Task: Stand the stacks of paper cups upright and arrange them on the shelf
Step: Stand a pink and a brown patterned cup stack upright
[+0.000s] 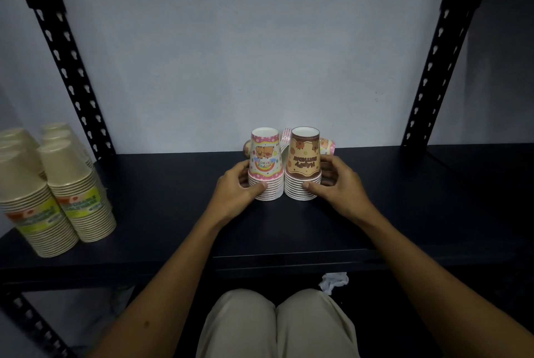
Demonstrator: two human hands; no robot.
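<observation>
My left hand (235,184): grip curled round the pink birthday cup stack (266,165), thumb on its rims | my right hand (335,181): grip curled round the brown birthday cup stack (304,165) | both stacks stand rim-down, touching, mid dark shelf (173,213) near the wall | beige cup stacks (57,192) stand at far left

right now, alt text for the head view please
A left hand and a right hand each hold an upside-down stack of party cups, pink stack and brown stack, side by side on a dark shelf. Beige cup stacks stand at the left.
</observation>
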